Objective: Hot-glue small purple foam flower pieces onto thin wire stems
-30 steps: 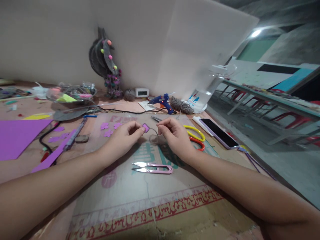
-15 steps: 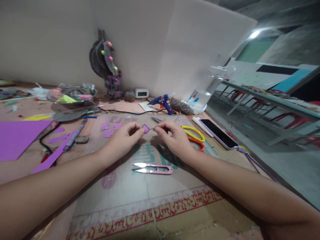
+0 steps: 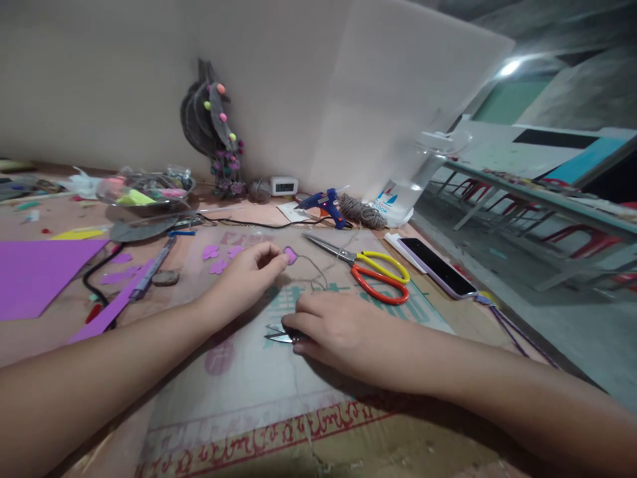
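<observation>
My left hand (image 3: 259, 265) pinches a small purple foam piece (image 3: 290, 255) between thumb and fingertips, with grey yarn (image 3: 316, 265) around its edge and trailing to the right. Over the pink thread snips (image 3: 279, 334) lies my right hand (image 3: 338, 332), fingers closed about their handles, which it hides; the blades point left, slightly apart. Beyond that hand rest big scissors (image 3: 381, 285) with one yellow and one red handle loop. Several purple flower cut-outs (image 3: 217, 266) lie left of my left hand.
At the back stand a blue glue gun (image 3: 323, 206), a grey yarn bundle (image 3: 363, 211) and a small white clock (image 3: 283, 186). A phone (image 3: 435, 265) lies at the right edge. On the left are a purple foam sheet (image 3: 44, 275), a pen (image 3: 154, 265) and a filled bowl (image 3: 149, 207).
My right hand has let go of the yarn and moved down onto the thread snips. The yarn end now hangs loose, and the big scissors are uncovered. The left hand holds its place.
</observation>
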A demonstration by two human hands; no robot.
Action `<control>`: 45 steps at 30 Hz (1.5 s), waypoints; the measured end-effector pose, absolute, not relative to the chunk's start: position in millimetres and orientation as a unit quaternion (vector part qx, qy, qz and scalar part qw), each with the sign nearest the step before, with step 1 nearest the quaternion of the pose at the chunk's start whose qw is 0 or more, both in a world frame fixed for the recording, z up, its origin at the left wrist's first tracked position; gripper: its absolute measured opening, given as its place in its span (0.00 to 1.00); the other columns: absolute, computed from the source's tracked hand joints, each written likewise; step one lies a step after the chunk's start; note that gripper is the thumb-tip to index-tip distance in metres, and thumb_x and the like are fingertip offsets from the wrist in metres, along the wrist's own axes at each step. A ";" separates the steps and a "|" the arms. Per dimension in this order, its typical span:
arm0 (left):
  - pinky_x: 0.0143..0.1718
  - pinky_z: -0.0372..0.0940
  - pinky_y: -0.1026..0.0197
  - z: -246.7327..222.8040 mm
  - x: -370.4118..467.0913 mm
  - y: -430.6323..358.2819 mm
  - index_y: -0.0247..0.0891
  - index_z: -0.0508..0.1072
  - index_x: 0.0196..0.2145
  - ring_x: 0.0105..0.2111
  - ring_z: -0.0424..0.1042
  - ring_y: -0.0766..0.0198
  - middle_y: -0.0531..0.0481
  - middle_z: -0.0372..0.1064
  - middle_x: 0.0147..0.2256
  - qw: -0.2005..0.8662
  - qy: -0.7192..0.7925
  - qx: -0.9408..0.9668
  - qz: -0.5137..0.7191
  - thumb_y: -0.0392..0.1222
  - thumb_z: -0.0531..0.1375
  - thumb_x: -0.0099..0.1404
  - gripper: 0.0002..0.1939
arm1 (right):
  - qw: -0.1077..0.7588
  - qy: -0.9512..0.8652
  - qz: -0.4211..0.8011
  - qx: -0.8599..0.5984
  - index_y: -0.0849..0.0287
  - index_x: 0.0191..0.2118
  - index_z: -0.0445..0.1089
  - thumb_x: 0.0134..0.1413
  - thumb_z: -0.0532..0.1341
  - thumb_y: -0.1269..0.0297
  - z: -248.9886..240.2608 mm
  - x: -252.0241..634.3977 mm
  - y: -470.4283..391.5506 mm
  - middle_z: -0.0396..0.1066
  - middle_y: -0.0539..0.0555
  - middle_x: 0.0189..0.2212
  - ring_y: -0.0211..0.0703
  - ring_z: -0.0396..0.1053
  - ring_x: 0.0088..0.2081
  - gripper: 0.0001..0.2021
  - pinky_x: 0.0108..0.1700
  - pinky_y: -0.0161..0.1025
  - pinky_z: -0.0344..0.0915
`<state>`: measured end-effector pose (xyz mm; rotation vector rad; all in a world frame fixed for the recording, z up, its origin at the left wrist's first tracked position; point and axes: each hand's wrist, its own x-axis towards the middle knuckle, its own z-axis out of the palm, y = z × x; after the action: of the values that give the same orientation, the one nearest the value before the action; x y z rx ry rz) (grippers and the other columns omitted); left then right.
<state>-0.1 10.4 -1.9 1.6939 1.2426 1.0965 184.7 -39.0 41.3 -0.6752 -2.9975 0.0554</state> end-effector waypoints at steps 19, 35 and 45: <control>0.30 0.55 0.64 2.9 -1.2 8.1 0.38 0.65 0.27 0.27 0.59 0.67 0.56 0.60 0.25 0.399 0.477 0.611 0.489 0.48 0.55 0.63 0.12 | 0.210 -0.882 0.119 -0.404 0.62 0.58 0.60 0.64 0.47 0.65 9.5 191.5 11.6 0.63 0.59 0.40 0.44 0.64 0.41 0.20 0.46 0.44 0.64; 0.30 0.55 0.62 0.8 -1.5 7.3 0.38 0.65 0.29 0.28 0.59 0.67 0.55 0.60 0.26 0.409 0.480 0.619 0.469 0.48 0.54 0.63 0.11 | 0.288 -0.864 0.119 -0.395 0.61 0.56 0.63 0.63 0.51 0.64 7.1 193.2 18.4 0.69 0.58 0.40 0.45 0.67 0.42 0.18 0.46 0.45 0.65; 0.30 0.55 0.62 -0.7 -1.4 8.1 0.38 0.64 0.27 0.27 0.60 0.66 0.55 0.59 0.25 0.401 0.473 0.636 0.458 0.47 0.54 0.63 0.11 | 0.274 -0.892 0.013 -0.361 0.62 0.54 0.64 0.62 0.51 0.64 7.2 198.0 24.8 0.67 0.58 0.36 0.44 0.65 0.36 0.17 0.38 0.42 0.65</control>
<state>-1.4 8.1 -0.7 1.6092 1.1970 1.1587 198.0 24.8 7.2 -0.9697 -2.3978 0.0359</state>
